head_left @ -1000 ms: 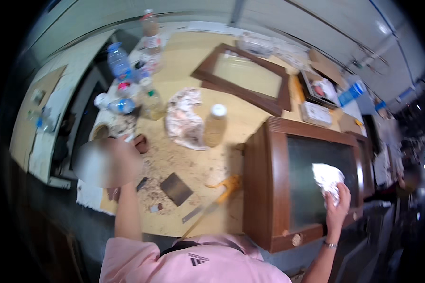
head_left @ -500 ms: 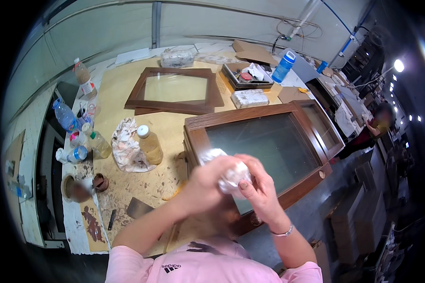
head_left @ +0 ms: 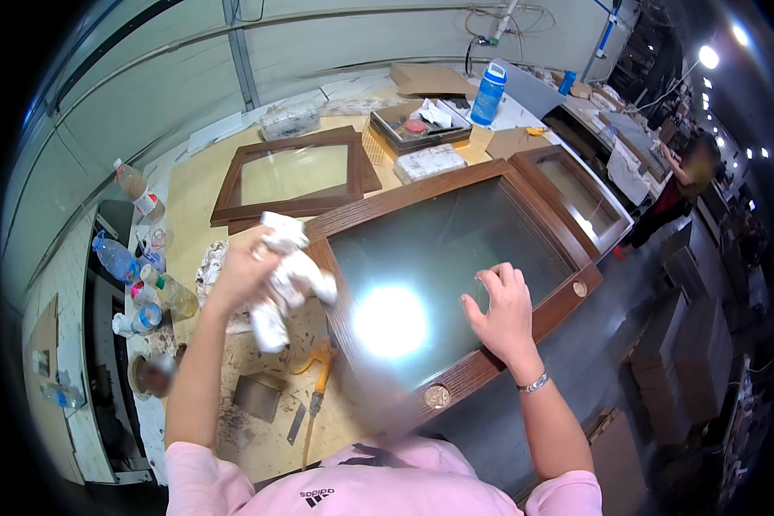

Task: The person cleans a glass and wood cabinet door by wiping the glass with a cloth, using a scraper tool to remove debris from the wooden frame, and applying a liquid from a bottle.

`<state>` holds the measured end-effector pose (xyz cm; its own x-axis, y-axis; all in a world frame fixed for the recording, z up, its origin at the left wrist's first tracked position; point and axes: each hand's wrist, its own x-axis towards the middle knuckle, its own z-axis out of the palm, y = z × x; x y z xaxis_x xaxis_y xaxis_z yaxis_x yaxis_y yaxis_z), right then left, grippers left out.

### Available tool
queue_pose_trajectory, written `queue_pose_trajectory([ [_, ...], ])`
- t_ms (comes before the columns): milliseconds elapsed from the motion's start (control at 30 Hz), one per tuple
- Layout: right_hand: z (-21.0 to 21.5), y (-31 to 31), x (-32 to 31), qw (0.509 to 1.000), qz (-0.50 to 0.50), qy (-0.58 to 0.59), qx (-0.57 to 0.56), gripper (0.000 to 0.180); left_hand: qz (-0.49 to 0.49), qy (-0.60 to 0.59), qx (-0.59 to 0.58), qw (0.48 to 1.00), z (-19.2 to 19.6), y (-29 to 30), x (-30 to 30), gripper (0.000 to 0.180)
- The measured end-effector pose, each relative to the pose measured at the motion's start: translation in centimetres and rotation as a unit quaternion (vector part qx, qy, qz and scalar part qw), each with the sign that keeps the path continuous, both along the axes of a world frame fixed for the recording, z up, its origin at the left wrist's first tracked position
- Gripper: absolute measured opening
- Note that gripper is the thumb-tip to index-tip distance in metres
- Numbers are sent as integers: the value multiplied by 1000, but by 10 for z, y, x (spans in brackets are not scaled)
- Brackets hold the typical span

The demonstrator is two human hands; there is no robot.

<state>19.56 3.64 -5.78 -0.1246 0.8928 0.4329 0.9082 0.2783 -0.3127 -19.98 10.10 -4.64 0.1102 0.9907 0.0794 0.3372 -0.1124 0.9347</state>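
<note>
Bunched in my left hand (head_left: 247,271) is a crumpled white rag (head_left: 288,273), its ends hanging over the left side of a large brown wooden cabinet door (head_left: 322,236). My right hand (head_left: 504,314) hovers over the door's glass pane (head_left: 438,258), fingers apart and curled a little, with nothing in it. A bright light reflects in the glass near its lower left corner. Round hinge holes (head_left: 437,396) show in the near frame edge. Below the rag lies a yellow air gun (head_left: 317,378) with its hose running toward me.
Smaller framed glass doors (head_left: 223,211) lie stacked at the back. An open box (head_left: 382,129), a wrapped block (head_left: 431,163) and a blue bottle (head_left: 488,95) stand behind the big door. Several bottles (head_left: 176,297) line the left edge. At far right, a person (head_left: 683,176) stands by another bench.
My hands were together around the crumpled rag above the door's left side. Now they are apart: the left has carried the rag leftward, and the right has opened and moved right over the glass.
</note>
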Motion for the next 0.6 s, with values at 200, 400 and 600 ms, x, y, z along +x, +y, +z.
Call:
queue_pose_trajectory([
  [200,0,1,-1,1000,8,14,-10,34,24,311,237,920,-22,16,24,30],
  [400,2,2,-1,1000,12,11,-8,34,152,254,236,926,-8,17,-5,36],
  [600,-2,3,0,1000,17,8,-3,34,-15,353,215,911,-1,-44,62,30],
])
